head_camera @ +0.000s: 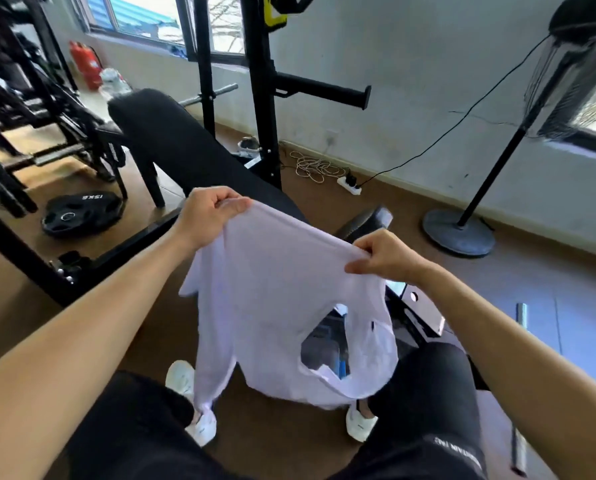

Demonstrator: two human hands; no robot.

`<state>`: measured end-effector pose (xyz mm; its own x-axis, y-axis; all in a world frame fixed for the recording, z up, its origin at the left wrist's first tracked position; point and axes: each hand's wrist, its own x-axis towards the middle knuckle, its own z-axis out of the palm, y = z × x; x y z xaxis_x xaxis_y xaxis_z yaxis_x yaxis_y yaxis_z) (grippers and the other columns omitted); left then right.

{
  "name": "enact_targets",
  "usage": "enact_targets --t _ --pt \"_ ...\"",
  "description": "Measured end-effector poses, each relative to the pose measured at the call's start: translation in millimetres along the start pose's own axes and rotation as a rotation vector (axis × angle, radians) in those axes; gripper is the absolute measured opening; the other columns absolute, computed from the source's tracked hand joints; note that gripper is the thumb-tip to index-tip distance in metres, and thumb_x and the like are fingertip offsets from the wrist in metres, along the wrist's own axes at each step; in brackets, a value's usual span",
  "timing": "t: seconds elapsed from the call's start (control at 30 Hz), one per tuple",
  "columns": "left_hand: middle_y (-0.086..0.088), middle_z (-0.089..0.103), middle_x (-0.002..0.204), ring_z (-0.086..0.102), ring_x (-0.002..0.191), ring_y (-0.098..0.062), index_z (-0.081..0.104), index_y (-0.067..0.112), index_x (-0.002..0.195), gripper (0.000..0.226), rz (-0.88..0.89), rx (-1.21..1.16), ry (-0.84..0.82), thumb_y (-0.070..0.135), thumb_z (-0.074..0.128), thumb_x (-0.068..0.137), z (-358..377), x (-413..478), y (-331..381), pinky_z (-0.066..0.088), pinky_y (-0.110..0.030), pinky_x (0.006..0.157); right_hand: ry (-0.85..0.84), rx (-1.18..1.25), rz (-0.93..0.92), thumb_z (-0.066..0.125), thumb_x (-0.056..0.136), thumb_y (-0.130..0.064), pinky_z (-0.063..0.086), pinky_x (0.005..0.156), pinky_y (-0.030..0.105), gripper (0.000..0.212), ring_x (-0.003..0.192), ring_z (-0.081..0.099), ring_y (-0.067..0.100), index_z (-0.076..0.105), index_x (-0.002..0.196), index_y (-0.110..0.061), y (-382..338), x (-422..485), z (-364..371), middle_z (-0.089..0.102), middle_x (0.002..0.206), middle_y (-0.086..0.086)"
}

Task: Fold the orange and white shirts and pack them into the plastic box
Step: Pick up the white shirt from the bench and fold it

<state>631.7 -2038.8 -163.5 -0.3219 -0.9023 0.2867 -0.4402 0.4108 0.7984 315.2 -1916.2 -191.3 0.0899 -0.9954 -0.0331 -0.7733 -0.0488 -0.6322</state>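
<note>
A white shirt point(275, 299) hangs in the air in front of me, upside down, with its neck opening low at the right. My left hand point(208, 213) pinches the upper left corner of its hem. My right hand point(384, 254) pinches the upper right corner. One sleeve dangles down at the left, between my knees. Through the neck opening I see part of a clear plastic box point(324, 351) on the floor behind the shirt. No orange shirt is in view.
A black padded bench point(185, 147) stretches away ahead of me. A black rack point(261, 81) stands behind it. A weight plate point(81, 213) lies on the floor at the left. A fan stand point(459, 233) and a power strip point(350, 184) are at the right.
</note>
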Motion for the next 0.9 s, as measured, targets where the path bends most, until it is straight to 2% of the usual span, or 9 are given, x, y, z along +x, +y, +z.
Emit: enact_targets --t 0.07,0.13,0.27,0.4,0.53,0.67,0.77,0.83,0.9 --pt "0.001 0.069 0.086 0.058 0.07 0.008 0.076 0.011 0.097 0.023 -0.025 -0.007 0.04 0.033 0.069 0.093 -7 -7 -8 0.05 -0.024 0.072 -0.023 0.109 0.032 0.078 0.082 -0.011 0.035 0.055 0.018 0.027 0.053 0.04 0.002 0.061 0.062 -0.013 11 -6 15 0.046 0.056 -0.012" --pt "0.006 0.068 0.085 0.059 0.071 0.012 0.074 0.016 0.096 0.02 -0.034 0.017 0.04 0.035 0.068 0.094 -9 -18 -16 0.05 -0.015 0.068 -0.035 0.147 0.076 0.077 0.083 -0.012 0.04 0.056 0.022 0.023 0.056 0.045 0.006 0.062 0.067 -0.008 22 -10 29 0.051 0.061 -0.003" --pt "0.004 0.066 0.079 0.058 0.072 -0.004 0.073 0.013 0.093 0.025 -0.057 -0.012 0.162 0.037 0.066 0.095 -13 -29 -31 0.046 -0.011 0.065 -0.058 0.093 0.16 0.076 0.08 -0.019 0.053 0.065 0.04 0.013 0.065 0.056 0.015 0.067 0.072 -0.014 39 -8 51 0.059 0.067 -0.001" --pt "-0.006 0.059 0.078 0.05 0.068 -0.008 0.071 0.004 0.092 0.032 -0.152 -0.073 0.3 0.035 0.065 0.096 -21 -29 -48 0.043 -0.017 0.063 -0.029 0.046 0.19 0.075 0.084 -0.025 0.042 0.063 0.034 0.022 0.06 0.048 0.011 0.067 0.072 -0.007 45 -3 45 0.053 0.062 -0.004" --pt "0.0 0.057 0.07 0.05 0.068 -0.011 0.07 0.012 0.084 0.024 -0.257 -0.067 0.405 0.031 0.063 0.096 -22 -28 -70 0.042 -0.028 0.065 0.01 0.142 0.158 0.076 0.085 -0.02 0.034 0.06 0.03 0.032 0.06 0.039 0.013 0.057 0.069 -0.001 42 4 26 0.045 0.062 0.001" --pt "-0.001 0.063 0.071 0.058 0.076 -0.022 0.071 0.019 0.082 0.022 -0.429 -0.02 0.364 0.035 0.063 0.094 -12 -27 -96 0.046 -0.036 0.069 0.103 0.395 0.162 0.073 0.088 -0.012 0.045 0.064 0.033 0.014 0.067 0.052 0.018 0.067 0.075 -0.01 21 18 12 0.059 0.072 0.005" --pt "-0.001 0.072 0.085 0.065 0.079 -0.025 0.07 0.028 0.08 0.012 -0.531 -0.083 0.266 0.031 0.065 0.09 6 -31 -105 0.05 -0.035 0.068 0.157 0.532 0.122 0.069 0.091 -0.007 0.048 0.06 0.025 0.016 0.063 0.056 0.012 0.068 0.077 -0.016 -9 32 7 0.063 0.072 0.001" --pt "0.0 0.075 0.092 0.069 0.083 -0.022 0.07 0.031 0.084 0.007 -0.546 -0.132 0.203 0.025 0.068 0.087 21 -37 -91 0.053 -0.032 0.073 0.162 0.609 0.101 0.067 0.092 -0.006 0.052 0.06 0.024 0.011 0.065 0.06 0.011 0.068 0.083 -0.012 -29 42 7 0.064 0.076 0.003" --pt "-0.007 0.076 0.094 0.068 0.077 -0.02 0.071 0.027 0.087 0.008 -0.511 -0.23 0.149 0.02 0.07 0.089 39 -42 -64 0.053 -0.03 0.069 0.16 0.65 0.107 0.067 0.093 -0.006 0.056 0.067 0.032 0.003 0.074 0.063 0.019 0.069 0.091 -0.007 -46 52 9 0.065 0.083 0.01"
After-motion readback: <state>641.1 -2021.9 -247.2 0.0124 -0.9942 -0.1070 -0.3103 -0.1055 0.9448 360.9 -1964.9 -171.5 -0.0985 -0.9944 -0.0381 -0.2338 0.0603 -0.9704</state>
